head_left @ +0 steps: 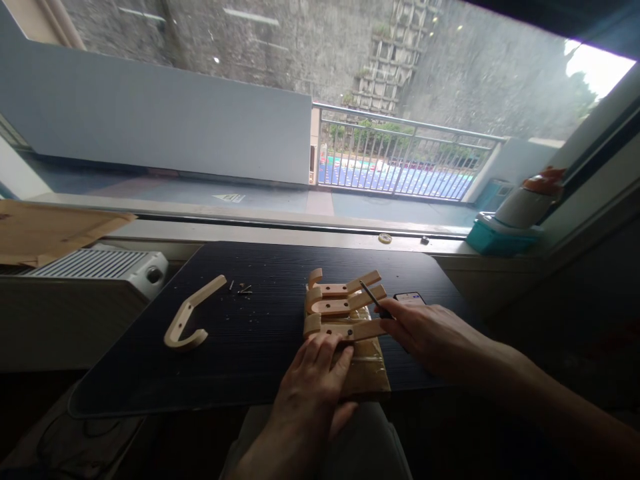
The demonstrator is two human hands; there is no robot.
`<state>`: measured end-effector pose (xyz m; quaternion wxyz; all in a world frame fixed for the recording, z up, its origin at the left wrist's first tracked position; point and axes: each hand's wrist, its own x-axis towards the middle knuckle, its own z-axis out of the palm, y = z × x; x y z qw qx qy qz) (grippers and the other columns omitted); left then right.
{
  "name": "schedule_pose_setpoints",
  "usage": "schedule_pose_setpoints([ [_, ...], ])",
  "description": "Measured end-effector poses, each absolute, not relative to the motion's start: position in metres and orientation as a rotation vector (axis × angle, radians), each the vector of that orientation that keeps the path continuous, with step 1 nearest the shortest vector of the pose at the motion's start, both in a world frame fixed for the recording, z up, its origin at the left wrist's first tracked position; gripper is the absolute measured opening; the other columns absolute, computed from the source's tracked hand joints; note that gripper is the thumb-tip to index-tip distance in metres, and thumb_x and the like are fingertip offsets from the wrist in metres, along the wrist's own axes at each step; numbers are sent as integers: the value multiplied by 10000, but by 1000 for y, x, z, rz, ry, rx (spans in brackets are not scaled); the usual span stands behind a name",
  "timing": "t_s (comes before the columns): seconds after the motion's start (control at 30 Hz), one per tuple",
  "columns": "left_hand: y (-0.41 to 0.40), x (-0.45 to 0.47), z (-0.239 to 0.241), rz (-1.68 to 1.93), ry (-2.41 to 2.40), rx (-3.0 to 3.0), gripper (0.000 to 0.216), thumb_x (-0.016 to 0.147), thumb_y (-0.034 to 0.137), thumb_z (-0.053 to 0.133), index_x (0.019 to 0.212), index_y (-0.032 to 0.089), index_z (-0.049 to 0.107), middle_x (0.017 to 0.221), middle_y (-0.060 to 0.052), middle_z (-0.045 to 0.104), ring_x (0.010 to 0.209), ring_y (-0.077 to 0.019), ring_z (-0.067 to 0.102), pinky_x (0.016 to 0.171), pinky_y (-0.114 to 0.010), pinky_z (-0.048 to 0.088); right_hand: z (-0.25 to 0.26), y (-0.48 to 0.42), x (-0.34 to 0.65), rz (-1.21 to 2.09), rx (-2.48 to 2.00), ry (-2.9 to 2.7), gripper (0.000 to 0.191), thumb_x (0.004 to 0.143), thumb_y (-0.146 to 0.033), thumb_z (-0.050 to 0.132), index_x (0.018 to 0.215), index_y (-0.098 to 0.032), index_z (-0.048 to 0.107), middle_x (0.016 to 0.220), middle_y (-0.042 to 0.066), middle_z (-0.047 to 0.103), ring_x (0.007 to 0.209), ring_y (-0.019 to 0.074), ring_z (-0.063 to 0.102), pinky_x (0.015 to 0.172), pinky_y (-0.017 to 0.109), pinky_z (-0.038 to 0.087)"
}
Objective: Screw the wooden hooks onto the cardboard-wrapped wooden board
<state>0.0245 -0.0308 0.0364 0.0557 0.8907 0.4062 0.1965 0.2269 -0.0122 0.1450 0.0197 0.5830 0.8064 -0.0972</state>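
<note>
Three pale wooden hooks (330, 307) lie side by side across a block wrapped in brown tape (367, 373), each with dark screw holes in its flat middle. My left hand (313, 380) grips the near left part of the block, its fingertips against the nearest hook. In my right hand (420, 330) is a thin dark screwdriver (371, 293), held between thumb and fingers; its handle is mostly hidden. The tip slants up and left, over the raised arms of the hooks. A separate wooden hook (183, 320) lies on the left of the black table (250, 373).
Several screws (244, 289) and crumbs lie near the loose hook. A phone (410, 299) is partly behind my right hand. The sill holds a tape roll (385, 238) and a teal box (500, 235) with a bottle (530, 197). A white heater (100, 293) stands left.
</note>
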Motion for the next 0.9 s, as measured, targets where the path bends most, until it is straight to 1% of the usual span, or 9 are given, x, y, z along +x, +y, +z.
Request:
schedule_pose_setpoints([
  [0.13,-32,24,35,611,1234,2711,626,651,282,726,1229,199,501,1268,-106,483,1195,-318,410,999,-491,385,114,-38,241,-407,2001,2554,382,929,-355,314,1265,-282,482,1006,77,658,851,224,623,684,304,412],
  [0.23,-33,24,36,611,1242,2718,659,619,218,742,1231,193,498,1265,-105,482,1183,-310,420,997,-487,394,91,-51,239,-520,2088,2637,395,933,-337,306,1287,-268,467,1035,81,640,805,199,624,669,303,432],
  [0.3,-33,25,37,608,1241,2725,671,609,212,750,1230,185,499,1264,-110,482,1178,-311,426,993,-488,402,79,-55,233,-520,2145,2691,347,921,-357,346,1190,-237,530,1009,83,634,806,193,617,655,298,433],
  [0.37,-32,25,37,605,1240,2732,665,610,211,751,1226,178,502,1261,-114,484,1178,-312,428,989,-486,408,70,-56,227,-454,2126,2681,279,914,-357,363,947,-213,600,877,63,624,731,177,603,613,290,415],
  [0.43,-32,25,37,605,1238,2739,648,618,189,736,1223,181,503,1264,-111,483,1184,-307,426,992,-480,409,67,-54,224,-392,2069,2657,286,913,-341,363,784,-203,578,782,40,587,662,158,580,577,281,390],
  [0.47,-32,25,37,608,1235,2742,638,621,177,726,1220,184,505,1266,-108,482,1186,-304,426,993,-476,410,66,-53,222,-380,2044,2654,288,915,-329,361,763,-200,569,770,33,575,649,151,574,570,277,381],
  [0.63,-32,24,36,622,1224,2750,613,627,155,698,1210,183,511,1272,-103,482,1188,-301,426,990,-474,416,66,-47,222,-424,2021,2669,248,918,-280,361,800,-195,562,804,34,582,684,142,574,595,265,370],
  [0.77,-32,24,36,623,1219,2752,611,637,175,699,1218,188,510,1277,-101,483,1187,-300,431,983,-474,424,60,-44,222,-424,2059,2642,280,918,-295,364,725,-189,537,744,25,566,630,131,550,577,262,347],
  [0.9,-31,24,37,609,1224,2766,591,654,195,695,1218,191,516,1278,-106,486,1187,-302,435,975,-475,430,56,-43,223,-443,2069,2643,284,921,-308,363,732,-187,537,749,20,568,647,130,554,587,257,340],
])
